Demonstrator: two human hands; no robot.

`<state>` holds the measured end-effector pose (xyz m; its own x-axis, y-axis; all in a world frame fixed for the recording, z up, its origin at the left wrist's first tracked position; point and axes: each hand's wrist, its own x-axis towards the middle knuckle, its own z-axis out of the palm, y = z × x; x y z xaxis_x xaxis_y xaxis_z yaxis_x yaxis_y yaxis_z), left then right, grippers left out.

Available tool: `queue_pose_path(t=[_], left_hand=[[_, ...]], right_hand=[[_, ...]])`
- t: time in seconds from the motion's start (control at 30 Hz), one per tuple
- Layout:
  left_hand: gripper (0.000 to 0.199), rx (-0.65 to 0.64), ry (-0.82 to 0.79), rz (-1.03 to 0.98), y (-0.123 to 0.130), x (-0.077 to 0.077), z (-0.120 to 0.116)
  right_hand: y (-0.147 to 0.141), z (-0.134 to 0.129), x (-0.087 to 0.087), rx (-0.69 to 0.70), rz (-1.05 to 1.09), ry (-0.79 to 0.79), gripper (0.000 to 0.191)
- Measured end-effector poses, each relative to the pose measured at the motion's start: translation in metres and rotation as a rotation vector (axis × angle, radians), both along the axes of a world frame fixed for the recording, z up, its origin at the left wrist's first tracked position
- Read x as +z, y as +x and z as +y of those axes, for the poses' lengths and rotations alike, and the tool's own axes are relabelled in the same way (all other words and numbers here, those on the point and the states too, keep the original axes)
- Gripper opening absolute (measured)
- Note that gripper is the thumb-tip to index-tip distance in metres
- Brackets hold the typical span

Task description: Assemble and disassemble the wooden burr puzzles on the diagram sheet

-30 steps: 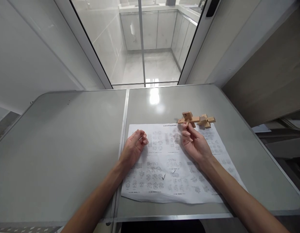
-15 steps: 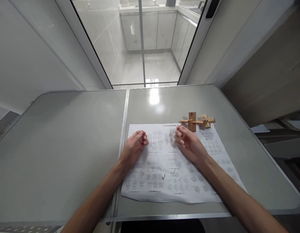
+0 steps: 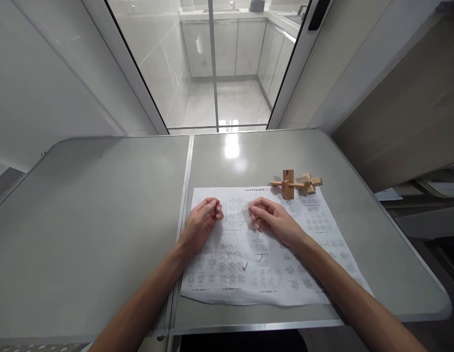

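Observation:
A large printed paper sheet (image 3: pixel 227 237) with rows of small diagrams lies on the table. Over its upper left part rests my left hand (image 3: pixel 206 217), fingers curled in and thumb against them, with nothing visible in it. My right hand (image 3: pixel 273 219) hovers over the sheet's upper middle, its thumb and fingertips drawn together and no object showing between them. Just beyond the right hand, at the sheet's top right edge, stand interlocked wooden puzzle pieces (image 3: pixel 288 185), one marked with a dark character. Beside them is a star-shaped wooden burr puzzle (image 3: pixel 310 183). Neither hand touches the wood.
The grey folding table (image 3: pixel 91 230) has a metal seam (image 3: pixel 185 195) left of the sheet. A glass sliding door (image 3: pixel 215 63) stands behind it, with kitchen cabinets beyond. Shelves with papers (image 3: pixel 388 194) are past the right edge.
My right hand has moved left and slightly toward me, away from the wooden pieces, and turned more palm-down. My left hand stays nearly in place. The view has shifted slightly.

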<state>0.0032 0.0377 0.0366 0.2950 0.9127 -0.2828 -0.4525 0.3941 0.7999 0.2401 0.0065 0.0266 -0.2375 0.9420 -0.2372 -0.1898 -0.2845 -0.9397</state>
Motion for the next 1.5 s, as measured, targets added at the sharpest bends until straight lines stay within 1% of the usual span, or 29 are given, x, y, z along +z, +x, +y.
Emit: queue_pose_path(t=[0.17,0.43,0.77,1.2,1.5], left_hand=[[0.021,-0.005,0.000,0.010,0.0007,0.0029,-0.0005],[0.020,-0.014,-0.003,0.011,-0.0004,0.0000,0.0004],[0.021,-0.012,0.006,0.022,0.0007,0.0012,-0.0004],[0.022,-0.037,0.016,0.038,-0.0009,-0.0002,-0.0002],[0.022,-0.024,0.016,0.036,0.0008,0.0016,-0.0004]], right_hand=[[0.0016,0.0000,0.0006,0.018,-0.013,0.003,0.030],[0.0023,0.0005,-0.0010,0.022,-0.017,0.000,0.030],[0.0027,0.0010,-0.0042,0.029,0.007,0.015,0.029],[0.0022,0.0002,-0.0002,0.035,-0.016,0.006,0.029],[0.0016,0.0009,-0.0005,0.030,-0.005,0.002,0.029]])
